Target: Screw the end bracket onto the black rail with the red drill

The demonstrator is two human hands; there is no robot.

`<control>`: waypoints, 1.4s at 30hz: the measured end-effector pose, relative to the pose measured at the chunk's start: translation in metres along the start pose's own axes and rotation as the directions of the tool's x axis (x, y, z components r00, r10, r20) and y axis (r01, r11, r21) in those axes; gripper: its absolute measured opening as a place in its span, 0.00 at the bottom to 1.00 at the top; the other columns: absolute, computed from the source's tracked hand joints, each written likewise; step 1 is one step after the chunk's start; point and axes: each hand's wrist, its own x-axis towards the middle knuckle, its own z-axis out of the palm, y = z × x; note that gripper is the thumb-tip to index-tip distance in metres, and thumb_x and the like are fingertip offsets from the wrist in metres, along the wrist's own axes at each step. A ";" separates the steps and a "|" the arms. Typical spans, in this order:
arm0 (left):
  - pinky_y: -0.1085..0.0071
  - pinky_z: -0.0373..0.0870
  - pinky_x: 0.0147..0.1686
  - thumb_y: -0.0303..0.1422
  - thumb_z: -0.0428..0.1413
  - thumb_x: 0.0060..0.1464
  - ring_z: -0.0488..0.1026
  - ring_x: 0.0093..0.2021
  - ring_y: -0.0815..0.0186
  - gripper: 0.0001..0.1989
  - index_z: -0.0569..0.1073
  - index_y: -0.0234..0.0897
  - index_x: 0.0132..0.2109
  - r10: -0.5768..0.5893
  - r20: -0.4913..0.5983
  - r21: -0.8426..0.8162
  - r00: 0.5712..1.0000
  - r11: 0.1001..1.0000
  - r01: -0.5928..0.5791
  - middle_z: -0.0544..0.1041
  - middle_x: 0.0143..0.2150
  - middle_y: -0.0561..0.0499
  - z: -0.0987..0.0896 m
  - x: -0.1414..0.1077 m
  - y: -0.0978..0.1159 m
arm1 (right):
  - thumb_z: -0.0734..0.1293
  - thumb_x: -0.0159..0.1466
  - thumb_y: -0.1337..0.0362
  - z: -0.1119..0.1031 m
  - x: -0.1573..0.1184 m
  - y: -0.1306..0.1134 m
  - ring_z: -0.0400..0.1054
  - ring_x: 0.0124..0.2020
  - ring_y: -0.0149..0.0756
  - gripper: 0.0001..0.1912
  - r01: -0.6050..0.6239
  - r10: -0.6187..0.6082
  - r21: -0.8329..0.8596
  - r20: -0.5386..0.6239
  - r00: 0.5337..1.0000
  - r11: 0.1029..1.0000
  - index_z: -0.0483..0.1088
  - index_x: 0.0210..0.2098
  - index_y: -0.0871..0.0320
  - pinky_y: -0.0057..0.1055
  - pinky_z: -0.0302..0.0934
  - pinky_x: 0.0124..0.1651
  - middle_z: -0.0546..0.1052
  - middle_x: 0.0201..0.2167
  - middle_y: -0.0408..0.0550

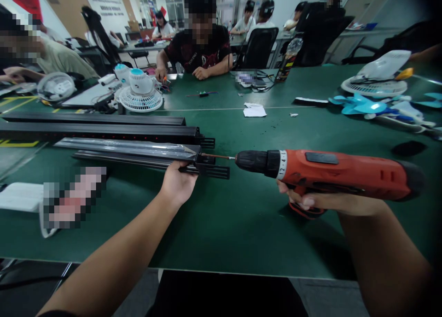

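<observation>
My right hand [311, 202] is wrapped round the handle of a red and black cordless drill [345, 169], held level and pointing left. A thin bit [221, 157] runs from its chuck to the end of a long black bar [138, 149] with clear plastic film along it. Whether the tip sits in a screw there, I cannot make out. My left hand [179, 183] grips this bar near that end, thumb on top and fingers underneath, partly hidden. A slotted black piece [214, 171] sticks out beyond the hand.
Two more long black bars [103, 130] lie just behind. White fans [141, 93] stand farther back at left, and blue fan blades [362, 105] lie at right. White paper [254, 110] and a bottle [288, 61] are on the green table [221, 243]. A person [200, 45] works opposite.
</observation>
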 end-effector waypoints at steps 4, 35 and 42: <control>0.68 0.83 0.47 0.18 0.53 0.57 0.85 0.37 0.61 0.27 0.82 0.34 0.61 -0.007 -0.008 -0.007 1.000 1.000 0.007 0.88 0.39 0.47 0.001 -0.001 0.000 | 0.82 0.72 0.61 0.003 0.001 -0.002 0.73 0.24 0.32 0.11 0.011 -0.014 -0.054 -0.058 0.998 0.999 0.89 0.54 0.51 0.25 0.75 0.25 0.82 0.30 0.45; 0.69 0.81 0.45 0.19 0.51 0.62 0.84 0.38 0.62 0.24 0.82 0.30 0.60 -0.010 -0.026 -0.012 1.000 1.000 0.010 0.87 0.38 0.46 0.002 -0.002 0.000 | 0.82 0.72 0.57 0.005 0.002 0.000 0.71 0.21 0.33 0.14 0.028 -0.028 0.014 -0.049 0.998 1.000 0.90 0.55 0.50 0.25 0.68 0.18 0.77 0.24 0.42; 0.69 0.81 0.47 0.19 0.51 0.60 0.85 0.39 0.61 0.26 0.81 0.29 0.61 -0.012 -0.038 -0.021 0.999 1.000 0.012 0.88 0.39 0.45 0.002 -0.001 0.001 | 0.82 0.72 0.59 0.002 -0.001 0.003 0.71 0.21 0.33 0.15 0.009 -0.009 0.004 -0.051 0.999 1.000 0.90 0.57 0.49 0.25 0.68 0.18 0.79 0.25 0.43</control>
